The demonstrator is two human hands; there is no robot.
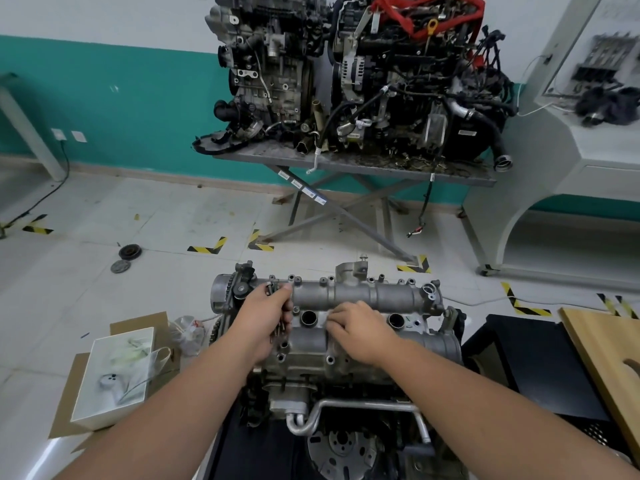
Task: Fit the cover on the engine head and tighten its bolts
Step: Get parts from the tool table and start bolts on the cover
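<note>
The grey aluminium cover [377,294] lies on top of the engine head [298,375] on a black stand in front of me. My left hand [265,322] is over the cover's left end and grips a bunch of dark bolts [281,329] in its curled fingers, with one bolt [270,289] showing near the fingertips at the far left edge. My right hand [360,329] rests over the cover's middle, fingers curled down at a spot between two round plug holes [308,318]; what the fingertips pinch is hidden.
Two complete engines [363,81] stand on a metal table at the back. An open white box on cardboard [114,375] and a plastic bag sit on the floor at the left. A wooden board [606,358] and black crate lie at the right.
</note>
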